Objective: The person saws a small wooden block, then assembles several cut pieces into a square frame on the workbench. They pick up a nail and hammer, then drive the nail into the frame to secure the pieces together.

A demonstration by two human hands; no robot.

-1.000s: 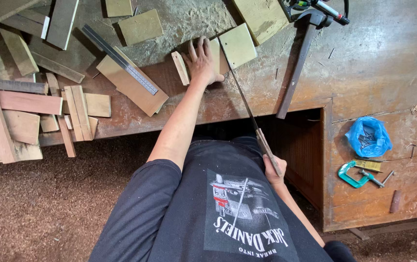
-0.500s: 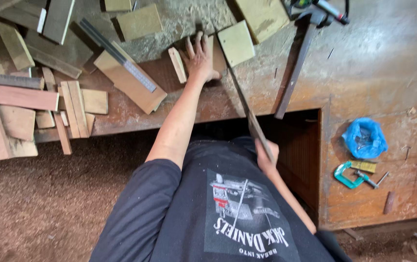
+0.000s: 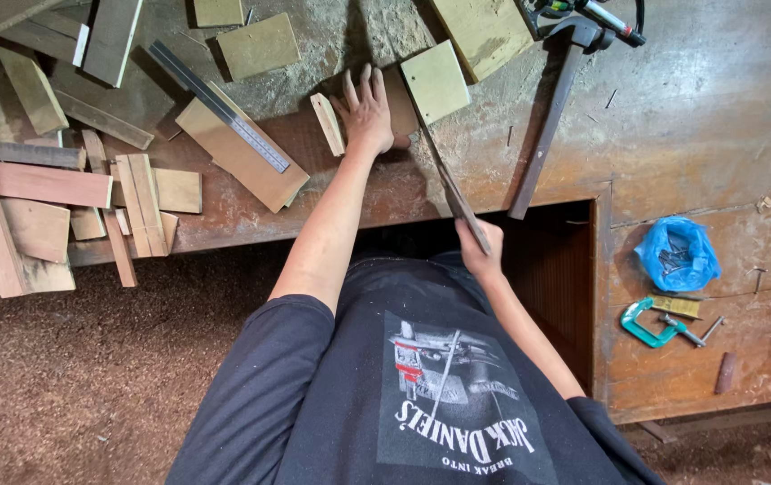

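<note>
At the far middle of the workbench [image 3: 718, 117], the left hand [image 3: 369, 112] lies flat on a dark reddish board [image 3: 300, 144], fingers spread wide and pressing down, gripping nothing. We note that it holds the same place as a second ago. The right hand [image 3: 480, 251] is closed around the handle of a handsaw [image 3: 446, 180], and this is what has changed: the hand has travelled from near the body toward the bench edge, so the thin dark blade reaches farther across the board, just right of the left thumb. We read this as the forward part of a cutting stroke, with the board steadied by palm pressure alone.

Materials and shapes:
- The board is smooth, brown and rectangular.
- A narrow pale wood strip [image 3: 327, 124] lies just left of the left hand.
- A square pale plywood offcut [image 3: 436, 81] lies to the far right of the hand, by the blade tip.
- A straight grey metal ruler [image 3: 219, 106] rests diagonally on a tan panel [image 3: 242, 162].
- Mixed slats and blocks [image 3: 44, 184], reddish and pale, crowd the left end.
- A long dark tool handle [image 3: 547, 135] lies to the right.
- On the bench's lower shelf at the right, we see a crumpled blue plastic bag [image 3: 677, 253] and a green metal clamp [image 3: 646, 325].
- The bench top is worn, stained and dusty, and coarse sawdust [image 3: 89, 377] covers the floor.
</note>
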